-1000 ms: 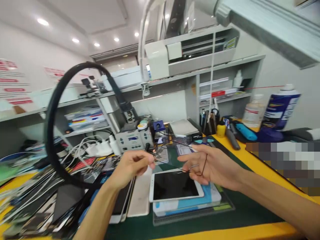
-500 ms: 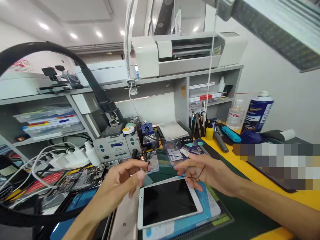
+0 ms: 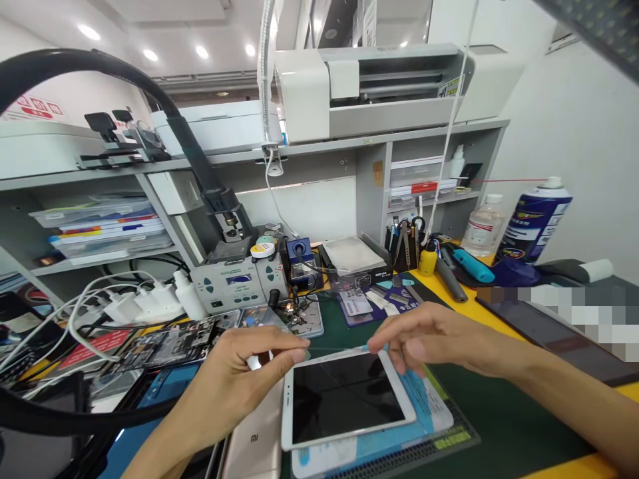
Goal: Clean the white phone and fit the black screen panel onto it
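A thin cord [image 3: 337, 348] runs almost straight between my two hands, above the top edge of a white tablet [image 3: 349, 399] with a dark screen. My left hand [image 3: 264, 366] pinches its end between thumb and index finger. At the other end, the cord meets the fingertips of my right hand [image 3: 424, 342], whose fingers are curled and partly hide their hold. The tablet lies face up on a blue-and-white sheet [image 3: 434, 409]. Left of it, partly under my left forearm, is a gold phone [image 3: 254, 436] with an MI logo.
Circuit boards [image 3: 164, 349] and white chargers [image 3: 150, 303] crowd the left side. A grey soldering station [image 3: 234, 283] stands behind them. At right are a blue spray can [image 3: 534, 223], a clear bottle [image 3: 483, 226] and a dark tablet [image 3: 554, 336]. A black hose [image 3: 94, 63] arches overhead at left.
The black cord that sagged and looped around my right fingers is now a fine straight line. My hands have shifted slightly right in view, and the whole scene has shifted with the camera.
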The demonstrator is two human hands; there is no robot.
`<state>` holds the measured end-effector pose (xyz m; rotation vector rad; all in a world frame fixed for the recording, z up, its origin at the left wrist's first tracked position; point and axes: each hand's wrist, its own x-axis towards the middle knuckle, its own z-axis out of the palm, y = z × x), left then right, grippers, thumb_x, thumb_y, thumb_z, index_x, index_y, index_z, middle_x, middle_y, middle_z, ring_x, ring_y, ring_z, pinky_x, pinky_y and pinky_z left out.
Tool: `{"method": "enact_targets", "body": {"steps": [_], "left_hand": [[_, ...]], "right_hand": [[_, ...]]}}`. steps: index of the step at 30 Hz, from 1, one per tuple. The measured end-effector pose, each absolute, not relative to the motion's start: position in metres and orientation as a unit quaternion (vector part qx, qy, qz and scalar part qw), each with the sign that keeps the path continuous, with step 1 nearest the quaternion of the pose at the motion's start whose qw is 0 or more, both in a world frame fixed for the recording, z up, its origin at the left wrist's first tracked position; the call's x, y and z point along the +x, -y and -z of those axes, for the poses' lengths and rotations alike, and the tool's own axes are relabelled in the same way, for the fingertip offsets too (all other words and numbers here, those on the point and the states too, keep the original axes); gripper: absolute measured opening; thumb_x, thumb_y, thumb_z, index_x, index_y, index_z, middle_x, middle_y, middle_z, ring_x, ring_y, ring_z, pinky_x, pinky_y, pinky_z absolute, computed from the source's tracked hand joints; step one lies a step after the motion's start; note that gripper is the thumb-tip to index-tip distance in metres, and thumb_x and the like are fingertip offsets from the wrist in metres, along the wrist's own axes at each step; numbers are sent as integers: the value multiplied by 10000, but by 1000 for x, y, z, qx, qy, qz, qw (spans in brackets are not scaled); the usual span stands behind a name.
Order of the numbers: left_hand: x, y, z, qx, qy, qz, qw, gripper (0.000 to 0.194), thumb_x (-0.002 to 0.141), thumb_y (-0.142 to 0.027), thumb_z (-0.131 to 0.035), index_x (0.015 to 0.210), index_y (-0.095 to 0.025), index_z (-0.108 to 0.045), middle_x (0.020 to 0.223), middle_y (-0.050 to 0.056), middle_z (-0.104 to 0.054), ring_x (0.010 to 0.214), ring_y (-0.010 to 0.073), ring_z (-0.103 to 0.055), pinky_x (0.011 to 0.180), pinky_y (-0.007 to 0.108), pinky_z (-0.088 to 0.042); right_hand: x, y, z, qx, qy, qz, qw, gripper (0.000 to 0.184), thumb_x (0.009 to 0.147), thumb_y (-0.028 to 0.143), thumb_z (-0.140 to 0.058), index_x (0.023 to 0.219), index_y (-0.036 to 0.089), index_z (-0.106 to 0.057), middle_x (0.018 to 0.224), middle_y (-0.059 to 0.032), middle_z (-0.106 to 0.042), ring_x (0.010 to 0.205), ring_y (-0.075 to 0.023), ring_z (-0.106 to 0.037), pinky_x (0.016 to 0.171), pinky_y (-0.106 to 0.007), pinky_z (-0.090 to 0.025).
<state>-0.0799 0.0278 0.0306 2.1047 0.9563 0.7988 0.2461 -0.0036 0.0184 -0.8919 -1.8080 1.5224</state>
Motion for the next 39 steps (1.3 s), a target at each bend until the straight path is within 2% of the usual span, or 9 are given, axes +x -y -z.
{"method": "enact_targets", "body": {"steps": [4, 8, 12, 15, 19, 24, 28, 33, 39], "left_hand": [[-78, -27, -28, 813, -366, -303, 336, 198, 960, -384, -670, 996, -291, -841, 891, 24, -779, 789, 177, -693, 746, 285, -511], [-85, -27, -26, 822, -370, -278, 333, 250, 966, -401, -644, 1071, -257, -819, 919, 53, -754, 781, 172, -668, 723, 277, -521], [-96, -26, -25, 835, -374, -217, 339, 571, 839, -485, -781, 1363, -288, -667, 1183, 79, -702, 807, 173, -664, 775, 310, -574], [-99, -22, -24, 843, -409, -195, 290, 731, 774, -549, -820, 1437, -346, -588, 1385, 89, -618, 1013, 248, -692, 959, 417, -570], [-94, -18, -24, 854, -429, -172, 238, 660, 833, -551, -761, 1433, -352, -574, 1501, 86, -540, 1301, 323, -603, 1099, 464, -507], [-92, -14, -24, 874, -413, -144, 212, 759, 866, -518, -718, 1540, -331, -423, 1470, 81, -517, 1295, 288, -593, 1079, 395, -521], [-96, -9, -27, 880, -409, -127, 204, 710, 831, -449, -741, 1472, -313, -467, 1401, 55, -521, 1217, 254, -608, 1049, 354, -523], [-98, -7, -30, 882, -405, -115, 211, 687, 807, -441, -758, 1421, -298, -487, 1381, 49, -508, 1208, 252, -584, 1034, 350, -515], [-98, -8, -32, 882, -405, -92, 221, 591, 789, -405, -776, 1324, -290, -552, 1312, 47, -523, 1157, 253, -585, 1017, 363, -515]], "right_hand": [[252, 6, -31, -359, 719, -537, 257, 551, 860, 526, -786, 1294, 188, -744, 1168, -121, -694, 924, -209, -612, 824, -346, -507], [250, 8, -33, -381, 742, -496, 242, 602, 830, 503, -822, 1346, 215, -709, 1186, -107, -652, 930, -201, -613, 810, -331, -510], [247, 12, -28, -411, 777, -403, 253, 582, 828, 499, -825, 1350, 278, -697, 1240, -95, -634, 944, -198, -620, 807, -323, -523], [245, 17, -23, -423, 812, -308, 259, 581, 830, 477, -823, 1371, 325, -678, 1367, -100, -612, 1153, -273, -638, 933, -378, -545], [240, 22, -16, -429, 843, -200, 256, 589, 843, 450, -802, 1405, 368, -648, 1466, -92, -582, 1382, -345, -548, 1058, -439, -536], [234, 24, -10, -401, 870, -112, 264, 597, 849, 401, -789, 1423, 356, -629, 1445, -95, -606, 1333, -326, -607, 1057, -411, -559], [235, 25, -7, -392, 881, -98, 246, 692, 829, 406, -814, 1475, 387, -566, 1445, -79, -602, 1310, -321, -625, 1021, -374, -584], [235, 25, -9, -386, 881, -112, 249, 692, 822, 426, -826, 1466, 392, -576, 1409, -76, -630, 1291, -360, -634, 1035, -420, -588], [233, 27, -12, -382, 886, -105, 242, 702, 845, 456, -808, 1492, 416, -539, 1395, -58, -649, 1277, -358, -649, 898, -362, -654]]}}
